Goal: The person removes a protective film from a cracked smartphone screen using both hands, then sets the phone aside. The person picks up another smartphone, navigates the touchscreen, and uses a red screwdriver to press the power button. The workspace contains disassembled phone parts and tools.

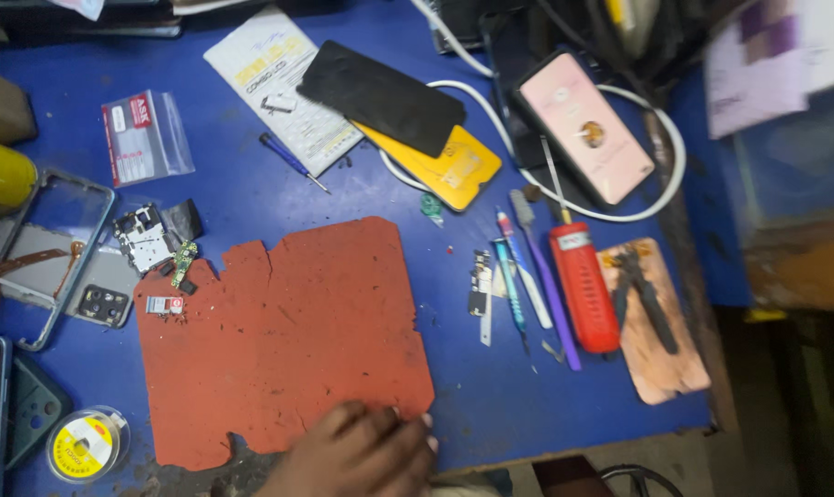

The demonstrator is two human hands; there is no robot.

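I see one of my hands resting flat and open on the thin, floppy red mat at the tabletop's near edge; my other hand is unseen.

light: bright, even | shadows: soft | glare: phone screen | blur: right edge

A red soldering tool lies right of centre beside tweezers. Far off, a black screen panel overlaps a yellow one. A solder spool sits near left.
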